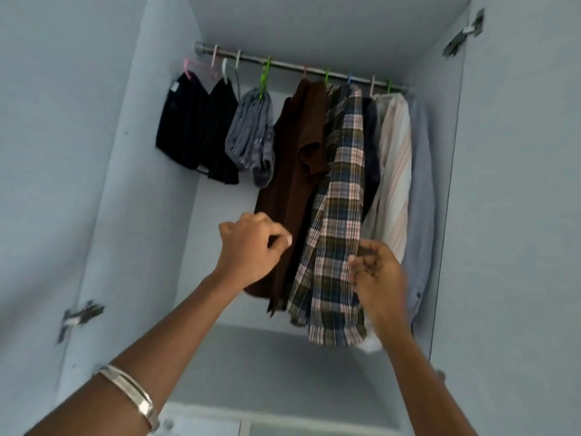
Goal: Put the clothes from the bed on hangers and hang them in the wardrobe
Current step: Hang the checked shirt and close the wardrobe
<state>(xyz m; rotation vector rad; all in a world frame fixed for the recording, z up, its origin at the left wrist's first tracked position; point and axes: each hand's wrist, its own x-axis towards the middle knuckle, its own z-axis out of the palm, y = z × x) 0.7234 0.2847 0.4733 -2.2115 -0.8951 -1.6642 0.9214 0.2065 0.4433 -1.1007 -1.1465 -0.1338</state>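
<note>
Garments on rail [301,66] — eight; hands — left hand [251,247], right hand [375,272].

Left arm: bare, reaching up and forward from lower left, a metal bangle [130,393] on the forearm. Left hand [248,247]: back toward the camera, fingers [276,239] loosely curled, holding nothing, just left of the plaid shirt [336,215]. Right arm: bare, reaching up from lower right. Right hand [375,275]: somewhat blurred, fingers curled at the plaid shirt's right edge, apparently pinching the cloth.
</note>
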